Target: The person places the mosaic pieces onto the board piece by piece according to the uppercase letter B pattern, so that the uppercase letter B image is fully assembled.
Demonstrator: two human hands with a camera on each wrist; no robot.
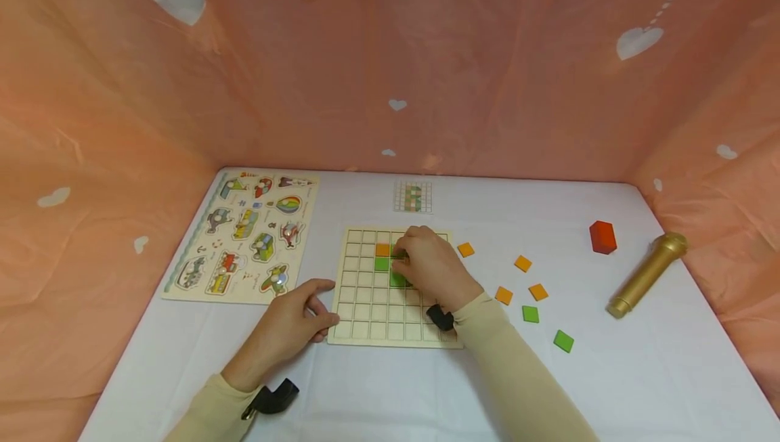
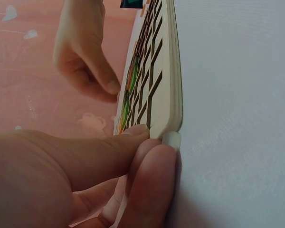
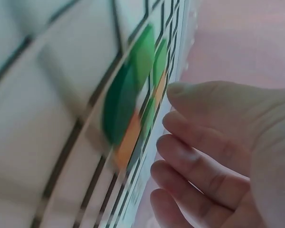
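Observation:
A wooden grid board point(image 1: 359, 293) lies on the white table, with an orange tile point(image 1: 382, 250), a green tile point(image 1: 381, 264) and other tiles set in its squares. My left hand point(image 1: 291, 320) holds the board's near left edge. In the left wrist view, its thumb point(image 2: 128, 142) lies on the board's corner, with curled fingers against the side. Above the tiles is my right hand point(image 1: 435, 266), hiding part of them. The right wrist view shows its fingers point(image 3: 194, 161) loosely bent and apart with nothing between them, the thumb close to an orange tile point(image 3: 160, 85).
Loose orange tiles point(image 1: 523, 263) and green tiles point(image 1: 531, 314) lie right of the board. Further right are a red block point(image 1: 602, 237) and a gold tube point(image 1: 646, 276). A vehicle picture puzzle point(image 1: 244, 239) lies left; a small pattern card point(image 1: 412, 197) is behind the board. Pink curtains point(image 1: 390, 70) surround the table.

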